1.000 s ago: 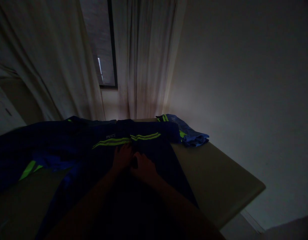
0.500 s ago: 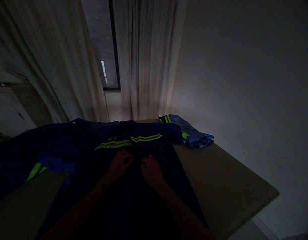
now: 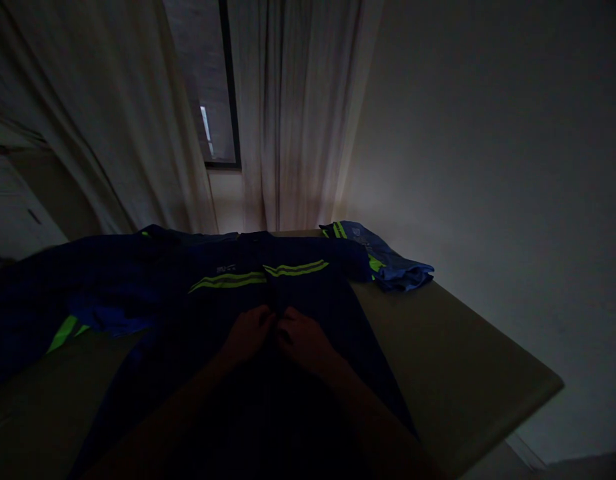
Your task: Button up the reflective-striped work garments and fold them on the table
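Down the front of the dark-blue jacket [image 3: 338, 303], spread on the smooth surface [image 3: 468, 373], the left hand [image 3: 252, 328] and right hand [image 3: 304, 335] nearly meet, closer than half a second ago. Fingers curl; whether either grip pinches fabric, I cannot tell. Narrow lime stripes [image 3: 295, 269] cross the chest; wrinkled blue cloth [image 3: 401, 272] lies right.

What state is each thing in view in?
Left hand: fingers curled, at the garment's front
Right hand: fingers curled, beside the left
Dark blue garment: spread out, front up; fastening too dark to tell
Lighter blue cloth: creased
Curtains: parted
Window: partly uncovered; open or shut unclear
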`<move>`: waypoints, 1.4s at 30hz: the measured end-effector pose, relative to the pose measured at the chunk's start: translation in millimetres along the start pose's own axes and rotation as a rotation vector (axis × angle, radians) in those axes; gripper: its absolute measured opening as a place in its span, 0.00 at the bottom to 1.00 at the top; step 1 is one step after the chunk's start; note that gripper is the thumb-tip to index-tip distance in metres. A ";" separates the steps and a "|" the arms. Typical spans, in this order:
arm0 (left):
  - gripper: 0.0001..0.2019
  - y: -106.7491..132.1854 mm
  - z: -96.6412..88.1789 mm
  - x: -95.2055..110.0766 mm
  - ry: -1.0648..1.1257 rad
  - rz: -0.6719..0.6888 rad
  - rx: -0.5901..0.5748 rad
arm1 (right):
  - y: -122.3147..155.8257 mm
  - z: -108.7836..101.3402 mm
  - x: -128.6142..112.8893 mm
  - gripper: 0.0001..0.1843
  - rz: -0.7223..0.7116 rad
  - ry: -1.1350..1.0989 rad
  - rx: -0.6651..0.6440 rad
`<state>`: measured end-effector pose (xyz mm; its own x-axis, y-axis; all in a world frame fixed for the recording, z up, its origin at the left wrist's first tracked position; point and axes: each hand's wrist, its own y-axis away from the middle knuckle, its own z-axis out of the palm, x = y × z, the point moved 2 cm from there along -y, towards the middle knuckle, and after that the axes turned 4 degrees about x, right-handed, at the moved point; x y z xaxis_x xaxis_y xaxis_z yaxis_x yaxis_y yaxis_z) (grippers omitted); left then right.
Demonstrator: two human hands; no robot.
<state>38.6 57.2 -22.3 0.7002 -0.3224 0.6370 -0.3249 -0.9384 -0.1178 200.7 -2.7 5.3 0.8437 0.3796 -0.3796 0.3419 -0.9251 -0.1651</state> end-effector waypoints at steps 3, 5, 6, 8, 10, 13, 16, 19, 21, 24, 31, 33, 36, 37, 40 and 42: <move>0.16 -2.3 3.5 -4.6 0.008 -0.025 0.019 | -1.7 -1.0 2.0 0.08 -0.020 -0.038 -0.009; 0.17 -3.3 4.7 -7.3 0.019 -0.029 0.026 | -3.3 -0.6 4.8 0.08 -0.025 -0.082 -0.007; 0.18 -3.6 5.1 -8.2 0.028 -0.029 0.027 | -4.2 0.1 6.2 0.08 -0.022 -0.103 -0.001; 0.20 -3.9 4.9 -9.4 0.047 -0.025 0.030 | -5.8 2.3 8.7 0.07 0.010 -0.137 0.020; 0.21 -3.8 3.4 -9.5 0.073 0.002 0.024 | -7.0 4.6 10.8 0.08 0.078 -0.151 0.054; 0.21 -2.3 0.3 -9.7 0.118 0.067 -0.010 | -7.6 5.7 13.9 0.10 0.155 -0.160 0.092; 0.13 1.6 -0.9 -9.5 0.018 0.200 -0.039 | -7.4 1.9 17.2 0.07 0.103 -0.226 0.094; 0.10 7.7 1.4 -7.8 -0.171 0.340 -0.041 | -3.2 -8.1 18.0 0.08 0.013 -0.284 0.106; 0.11 11.7 4.0 -6.0 -0.220 0.396 -0.052 | 5.8 -16.6 14.2 0.12 0.012 -0.270 0.089; 0.12 16.0 7.1 -2.1 -0.281 0.482 -0.082 | 33.9 -25.6 -1.3 0.09 0.070 -0.201 -0.006; 0.20 24.2 -4.8 14.5 -0.131 0.589 -0.132 | 111.3 -5.1 -38.2 0.12 0.213 -0.173 -0.020; 0.20 29.1 -5.6 21.8 -0.067 0.622 -0.175 | 117.9 4.5 -37.7 0.07 0.238 -0.188 0.067; 0.17 34.2 4.4 30.7 0.028 0.564 -0.195 | 118.5 13.7 -32.9 0.08 0.209 -0.183 0.129; 0.16 34.8 10.1 32.6 0.071 0.503 -0.179 | 117.5 15.1 -31.2 0.08 0.187 -0.178 0.134; 0.15 35.5 27.9 37.5 0.180 0.335 -0.137 | 113.5 16.6 -26.7 0.09 0.122 -0.200 0.131; 0.16 36.1 35.9 40.8 0.236 0.293 -0.135 | 110.8 17.3 -24.0 0.08 0.147 -0.230 0.146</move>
<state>78.3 5.7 -27.9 0.4051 -0.5223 0.7505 -0.5807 -0.7809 -0.2300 211.3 -114.1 -19.7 0.7579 0.2497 -0.6026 0.1462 -0.9654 -0.2161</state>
